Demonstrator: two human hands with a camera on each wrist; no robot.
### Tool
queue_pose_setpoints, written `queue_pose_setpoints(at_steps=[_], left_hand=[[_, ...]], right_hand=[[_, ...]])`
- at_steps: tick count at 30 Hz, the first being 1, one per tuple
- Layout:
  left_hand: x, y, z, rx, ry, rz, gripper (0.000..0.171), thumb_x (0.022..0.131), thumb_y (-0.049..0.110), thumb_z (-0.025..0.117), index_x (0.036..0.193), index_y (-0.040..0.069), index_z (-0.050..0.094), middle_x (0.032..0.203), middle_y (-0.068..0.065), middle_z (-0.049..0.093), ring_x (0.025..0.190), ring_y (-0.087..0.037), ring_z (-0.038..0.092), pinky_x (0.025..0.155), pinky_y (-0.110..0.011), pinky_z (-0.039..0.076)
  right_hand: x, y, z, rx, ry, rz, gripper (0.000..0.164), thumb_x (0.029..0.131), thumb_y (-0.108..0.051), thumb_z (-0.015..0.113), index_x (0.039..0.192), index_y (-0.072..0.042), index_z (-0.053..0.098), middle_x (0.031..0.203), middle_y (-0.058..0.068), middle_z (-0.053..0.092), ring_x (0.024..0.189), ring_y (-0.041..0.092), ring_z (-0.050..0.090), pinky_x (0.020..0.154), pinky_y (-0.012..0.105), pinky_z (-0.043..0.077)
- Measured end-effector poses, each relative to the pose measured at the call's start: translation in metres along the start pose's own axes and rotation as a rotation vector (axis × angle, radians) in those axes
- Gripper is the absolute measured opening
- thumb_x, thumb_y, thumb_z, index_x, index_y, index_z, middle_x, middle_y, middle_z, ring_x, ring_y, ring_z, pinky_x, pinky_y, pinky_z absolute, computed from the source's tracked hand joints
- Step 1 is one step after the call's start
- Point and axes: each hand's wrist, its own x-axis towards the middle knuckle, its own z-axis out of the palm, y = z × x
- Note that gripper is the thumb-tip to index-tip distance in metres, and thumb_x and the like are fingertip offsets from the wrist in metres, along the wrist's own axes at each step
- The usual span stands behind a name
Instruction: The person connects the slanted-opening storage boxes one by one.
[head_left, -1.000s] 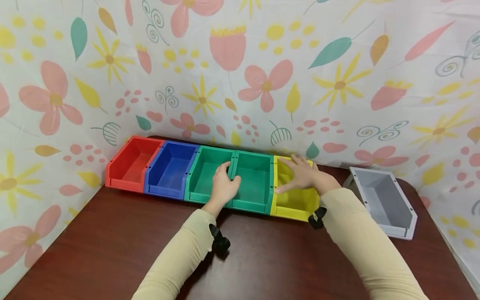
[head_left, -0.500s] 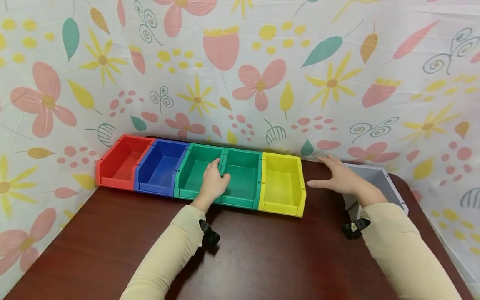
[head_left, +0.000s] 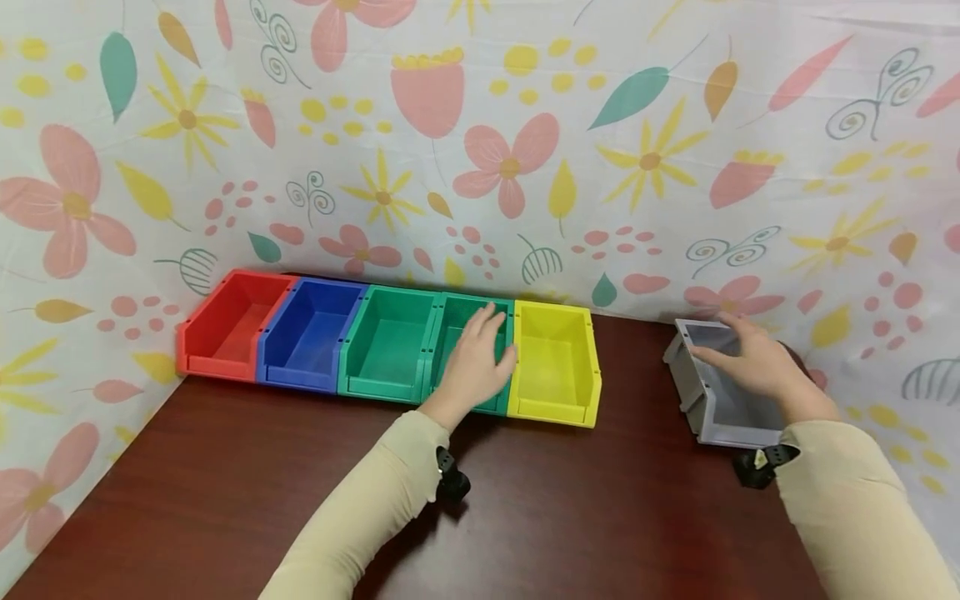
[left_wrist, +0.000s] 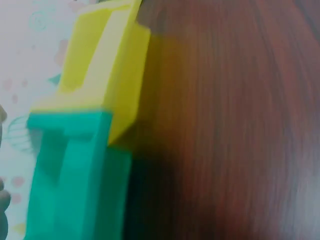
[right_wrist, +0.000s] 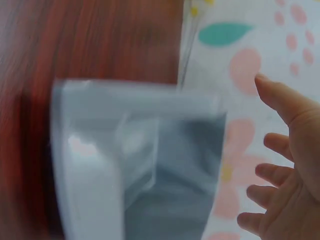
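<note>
My left hand [head_left: 476, 358] is over the right-hand green bin [head_left: 442, 367], its fingers extended and nothing held. Whether it touches the bin cannot be told. To its right in the row stands the yellow bin [head_left: 555, 358]. In the left wrist view, the yellow bin [left_wrist: 95, 55] and a green bin [left_wrist: 70, 185] show, with fingertips [left_wrist: 3, 200] at the left edge. My right hand [head_left: 757, 362] hovers over the grey bin [head_left: 742, 433], thumb and fingers spread. The right wrist view shows that hand [right_wrist: 300, 180] beside the grey bin [right_wrist: 90, 165], gripping nothing.
Left of the hands, the row continues with another green bin [head_left: 390, 342], a blue bin [head_left: 311, 337] and a red bin [head_left: 240, 325]. They stand on a dark wooden table [head_left: 600, 500]. Flower-patterned cloth [head_left: 480, 150] hangs close behind the bins.
My right hand has moved from the yellow bin rightward to the grey one. My left hand has shifted right from between the two green bins. The grey bin appears turned and closer to the row.
</note>
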Motion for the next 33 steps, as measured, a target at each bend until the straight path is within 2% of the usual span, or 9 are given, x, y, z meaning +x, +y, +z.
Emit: queue_pose_setpoints(at_steps=[3, 6, 10, 13, 15, 18, 24, 29, 33], left_hand=[[0.001, 0.002, 0.015, -0.115, -0.092, -0.036, 0.062, 0.095, 0.040, 0.047, 0.147, 0.008, 0.034, 0.157, -0.008, 0.023, 0.143, -0.027, 0.026, 0.110, -0.047, 0.034], [-0.002, 0.000, 0.027, -0.154, -0.148, -0.055, 0.063, 0.095, 0.041, 0.048, 0.148, 0.011, 0.032, 0.158, -0.003, 0.018, 0.143, -0.025, 0.024, 0.110, -0.047, 0.033], [-0.008, -0.003, 0.034, -0.157, -0.160, -0.068, 0.059, 0.094, 0.034, 0.049, 0.148, 0.013, 0.034, 0.159, 0.004, 0.016, 0.144, -0.020, 0.023, 0.110, -0.045, 0.033], [-0.009, -0.003, 0.035, -0.164, -0.145, -0.070, 0.058, 0.095, 0.036, 0.048, 0.147, 0.013, 0.035, 0.159, 0.006, 0.016, 0.144, -0.019, 0.023, 0.110, -0.044, 0.035], [-0.008, -0.003, 0.036, -0.189, -0.132, -0.067, 0.058, 0.096, 0.038, 0.046, 0.147, 0.012, 0.036, 0.159, 0.005, 0.016, 0.144, -0.020, 0.024, 0.109, -0.046, 0.035], [-0.005, -0.003, 0.035, -0.239, -0.115, -0.085, 0.057, 0.097, 0.041, 0.044, 0.146, 0.013, 0.036, 0.159, 0.003, 0.017, 0.144, -0.023, 0.024, 0.109, -0.047, 0.034], [0.000, -0.004, 0.033, -0.318, -0.106, -0.175, 0.056, 0.095, 0.035, 0.048, 0.147, 0.018, 0.036, 0.158, -0.001, 0.021, 0.143, -0.027, 0.025, 0.108, -0.051, 0.034], [0.003, -0.002, 0.030, -0.364, -0.103, -0.196, 0.055, 0.093, 0.028, 0.052, 0.145, 0.017, 0.039, 0.156, -0.002, 0.026, 0.143, -0.028, 0.026, 0.108, -0.050, 0.034], [0.003, -0.003, 0.029, -0.379, -0.102, -0.211, 0.054, 0.093, 0.028, 0.053, 0.145, 0.018, 0.040, 0.156, -0.001, 0.027, 0.142, -0.026, 0.028, 0.099, -0.045, 0.043]], right_hand=[[-0.005, 0.024, 0.004, 0.014, 0.039, 0.043, 0.091, 0.092, -0.051, 0.051, 0.146, 0.011, 0.013, 0.140, 0.046, 0.019, 0.125, 0.063, 0.019, 0.096, 0.072, 0.022], [-0.013, 0.046, 0.008, 0.029, 0.012, 0.114, 0.091, 0.094, -0.049, 0.046, 0.143, 0.018, 0.008, 0.135, 0.050, 0.020, 0.120, 0.066, 0.022, 0.094, 0.072, 0.024], [-0.024, 0.066, 0.013, 0.013, -0.050, 0.181, 0.084, 0.097, -0.042, 0.041, 0.135, 0.027, 0.013, 0.128, 0.053, 0.026, 0.113, 0.066, 0.031, 0.090, 0.068, 0.032], [-0.027, 0.071, 0.016, 0.005, -0.018, 0.171, 0.068, 0.096, -0.029, 0.045, 0.128, 0.029, 0.028, 0.120, 0.052, 0.036, 0.103, 0.062, 0.044, 0.081, 0.063, 0.041], [-0.027, 0.071, 0.018, 0.005, 0.036, 0.157, 0.057, 0.094, -0.022, 0.046, 0.122, 0.027, 0.036, 0.113, 0.049, 0.044, 0.093, 0.057, 0.052, 0.074, 0.058, 0.045], [-0.024, 0.066, 0.020, 0.029, 0.094, 0.151, 0.049, 0.093, -0.016, 0.045, 0.120, 0.024, 0.041, 0.109, 0.046, 0.049, 0.086, 0.051, 0.057, 0.070, 0.055, 0.047], [-0.019, 0.050, 0.027, 0.127, 0.109, 0.155, 0.053, 0.096, -0.020, 0.043, 0.126, 0.024, 0.040, 0.113, 0.046, 0.048, 0.085, 0.049, 0.060, 0.066, 0.050, 0.050], [-0.016, 0.039, 0.033, 0.201, 0.123, 0.158, 0.055, 0.098, -0.022, 0.042, 0.128, 0.024, 0.038, 0.115, 0.046, 0.047, 0.089, 0.049, 0.059, 0.064, 0.046, 0.051], [-0.014, 0.028, 0.036, 0.276, 0.117, 0.158, 0.059, 0.099, -0.026, 0.040, 0.132, 0.022, 0.035, 0.118, 0.046, 0.047, 0.092, 0.047, 0.060, 0.064, 0.041, 0.052]])
